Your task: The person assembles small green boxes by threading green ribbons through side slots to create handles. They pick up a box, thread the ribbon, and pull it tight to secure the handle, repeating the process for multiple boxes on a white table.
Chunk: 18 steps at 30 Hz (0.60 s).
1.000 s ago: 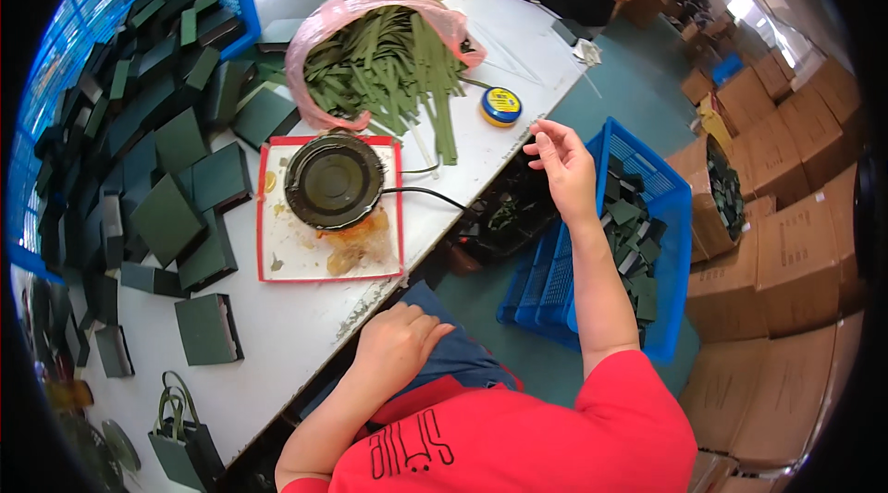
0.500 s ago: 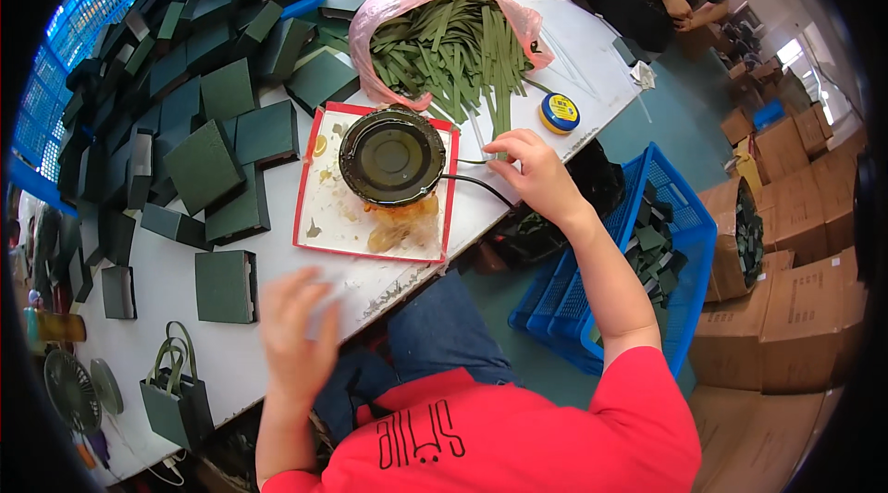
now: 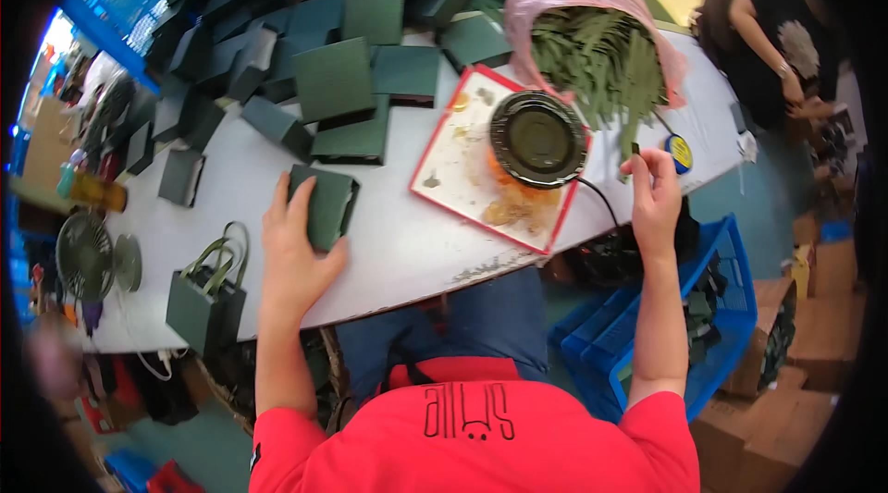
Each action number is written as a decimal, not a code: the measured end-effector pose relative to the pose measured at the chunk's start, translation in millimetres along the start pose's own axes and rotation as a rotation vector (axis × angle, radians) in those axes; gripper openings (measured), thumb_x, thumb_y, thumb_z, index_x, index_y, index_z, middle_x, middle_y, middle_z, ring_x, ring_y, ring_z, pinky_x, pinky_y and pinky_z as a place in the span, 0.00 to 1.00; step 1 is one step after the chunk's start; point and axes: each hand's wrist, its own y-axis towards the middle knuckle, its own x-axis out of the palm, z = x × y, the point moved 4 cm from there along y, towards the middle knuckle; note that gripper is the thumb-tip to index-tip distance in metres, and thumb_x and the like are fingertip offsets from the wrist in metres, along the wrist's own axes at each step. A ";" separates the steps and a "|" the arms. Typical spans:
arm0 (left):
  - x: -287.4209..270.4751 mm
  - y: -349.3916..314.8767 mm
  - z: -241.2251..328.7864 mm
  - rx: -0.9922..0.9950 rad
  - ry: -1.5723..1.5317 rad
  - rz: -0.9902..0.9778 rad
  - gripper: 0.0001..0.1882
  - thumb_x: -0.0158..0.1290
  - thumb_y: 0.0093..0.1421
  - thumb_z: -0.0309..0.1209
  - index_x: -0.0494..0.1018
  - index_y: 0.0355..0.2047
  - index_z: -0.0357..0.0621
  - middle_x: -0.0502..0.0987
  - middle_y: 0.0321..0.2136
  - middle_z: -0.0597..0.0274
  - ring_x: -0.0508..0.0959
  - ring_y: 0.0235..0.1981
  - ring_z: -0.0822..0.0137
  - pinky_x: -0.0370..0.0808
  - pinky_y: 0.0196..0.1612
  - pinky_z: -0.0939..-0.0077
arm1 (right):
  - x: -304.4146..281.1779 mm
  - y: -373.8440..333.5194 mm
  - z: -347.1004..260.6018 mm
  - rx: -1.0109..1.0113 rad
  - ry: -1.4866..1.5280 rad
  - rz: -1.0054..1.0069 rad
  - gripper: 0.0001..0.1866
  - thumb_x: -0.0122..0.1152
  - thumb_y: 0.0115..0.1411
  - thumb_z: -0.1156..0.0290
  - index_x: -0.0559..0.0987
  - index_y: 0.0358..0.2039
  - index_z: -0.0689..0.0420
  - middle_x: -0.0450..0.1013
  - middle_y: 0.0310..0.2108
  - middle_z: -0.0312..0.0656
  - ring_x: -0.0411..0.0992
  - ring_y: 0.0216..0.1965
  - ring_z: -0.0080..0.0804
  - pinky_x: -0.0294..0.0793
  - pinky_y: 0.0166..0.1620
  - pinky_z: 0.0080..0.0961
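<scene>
One long white counter (image 3: pixel 398 229) stretched across the middle; on its far left part lay a heap of dark green boxes (image 3: pixel 333 77), tilted and stacked over one another; below its right end a blue crate (image 3: pixel 592 345) held more small green pieces; near the far edge, right of the heap, a pink plastic bag (image 3: pixel 524 30) gaped, with green ribbons (image 3: pixel 601 54) spilling out; just in front of that, a red-edged white tray (image 3: pixel 458 192) sat askew with amber stains on it; a dark round pot (image 3: pixel 539 137) stood on the tray, a black cord (image 3: pixel 606 197) curving off toward the front edge.

Next in size came the left hand (image 3: pixel 301 252) and the right hand (image 3: pixel 655 197), the former on the counter's left part, the latter near its front edge, right of the pot; a green bag-shaped box (image 3: pixel 203 308) with looped handles stood left of the left hand; a fan (image 3: pixel 85 257) stood beyond it; a single green box (image 3: pixel 326 208) lay between the left hand's fingers and thumb, though I could not tell whether that grip had tightened; a yellow-and-blue tin (image 3: pixel 678 154) lay just beside the right hand; smallest was a short dark strip (image 3: pixel 635 150), pinched in the right grip's fingertips.
</scene>
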 end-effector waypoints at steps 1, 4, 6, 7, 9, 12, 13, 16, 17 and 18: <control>4.1 3.3 0.5 0.024 -0.040 0.003 0.43 0.65 0.46 0.33 0.63 0.64 0.43 0.58 0.67 0.40 0.61 0.65 0.39 0.61 0.67 0.57 | -7.7 0.3 2.1 0.062 0.097 0.036 0.05 0.55 0.69 0.73 0.74 0.38 0.62 0.74 0.31 0.39 0.72 0.33 0.24 0.72 0.40 0.21; 1.7 -1.1 6.1 0.031 0.024 0.019 0.45 0.69 0.42 0.33 0.66 0.63 0.46 0.55 0.68 0.40 0.60 0.64 0.39 0.61 0.66 0.53 | -4.0 9.5 10.0 0.154 0.229 -0.020 0.09 0.53 0.72 0.68 0.74 0.39 0.61 0.70 0.26 0.33 0.69 0.27 0.19 0.70 0.33 0.18; -0.9 -1.3 14.9 0.019 0.076 -0.020 0.48 0.72 0.38 0.34 0.66 0.63 0.46 0.54 0.69 0.41 0.60 0.65 0.39 0.60 0.66 0.52 | -4.7 9.2 19.4 0.278 0.329 -0.015 0.11 0.55 0.71 0.65 0.74 0.39 0.61 0.71 0.27 0.34 0.69 0.26 0.17 0.71 0.32 0.16; -3.8 -1.7 17.6 -0.019 0.062 -0.048 0.51 0.74 0.35 0.34 0.66 0.63 0.47 0.53 0.69 0.42 0.59 0.65 0.39 0.60 0.66 0.52 | -4.3 8.7 17.1 0.300 0.349 -0.017 0.11 0.55 0.71 0.65 0.74 0.39 0.61 0.72 0.27 0.34 0.69 0.26 0.17 0.71 0.32 0.16; -7.3 0.4 25.5 -0.013 0.136 -0.107 0.52 0.74 0.35 0.34 0.63 0.63 0.42 0.52 0.70 0.44 0.58 0.66 0.41 0.58 0.67 0.51 | -7.6 7.3 15.4 0.337 0.390 -0.021 0.11 0.56 0.71 0.65 0.74 0.39 0.61 0.72 0.27 0.34 0.70 0.26 0.17 0.71 0.32 0.15; -4.3 4.1 27.1 0.067 0.180 -0.122 0.52 0.74 0.35 0.34 0.61 0.61 0.36 0.53 0.69 0.43 0.55 0.69 0.42 0.55 0.69 0.51 | -11.0 7.4 15.0 0.358 0.428 -0.014 0.11 0.56 0.70 0.65 0.74 0.39 0.62 0.72 0.28 0.34 0.70 0.26 0.19 0.72 0.33 0.16; -3.4 4.7 25.9 0.094 0.189 -0.118 0.52 0.74 0.36 0.34 0.60 0.60 0.34 0.54 0.69 0.43 0.54 0.70 0.42 0.54 0.69 0.50 | -9.6 8.2 15.1 0.359 0.446 -0.009 0.12 0.56 0.70 0.65 0.74 0.39 0.62 0.72 0.28 0.34 0.70 0.26 0.19 0.73 0.34 0.17; 1.8 6.9 22.8 0.129 0.120 -0.112 0.51 0.74 0.36 0.34 0.59 0.59 0.32 0.56 0.68 0.43 0.51 0.71 0.42 0.53 0.69 0.50 | -10.9 13.9 20.3 0.353 0.462 0.019 0.11 0.57 0.70 0.67 0.74 0.42 0.64 0.75 0.30 0.38 0.73 0.29 0.21 0.75 0.37 0.19; 2.8 6.5 20.5 0.124 0.121 -0.109 0.51 0.74 0.37 0.33 0.59 0.59 0.32 0.56 0.68 0.42 0.51 0.71 0.42 0.53 0.69 0.50 | -8.1 18.3 19.9 0.350 0.463 0.035 0.11 0.57 0.69 0.68 0.74 0.43 0.64 0.76 0.32 0.39 0.74 0.30 0.22 0.75 0.38 0.19; 3.3 7.4 20.2 0.125 0.120 -0.106 0.51 0.74 0.37 0.33 0.59 0.59 0.32 0.56 0.68 0.42 0.51 0.71 0.42 0.53 0.69 0.50 | -9.4 23.6 18.6 0.345 0.462 0.056 0.11 0.57 0.69 0.69 0.74 0.44 0.64 0.77 0.33 0.40 0.75 0.31 0.22 0.76 0.39 0.19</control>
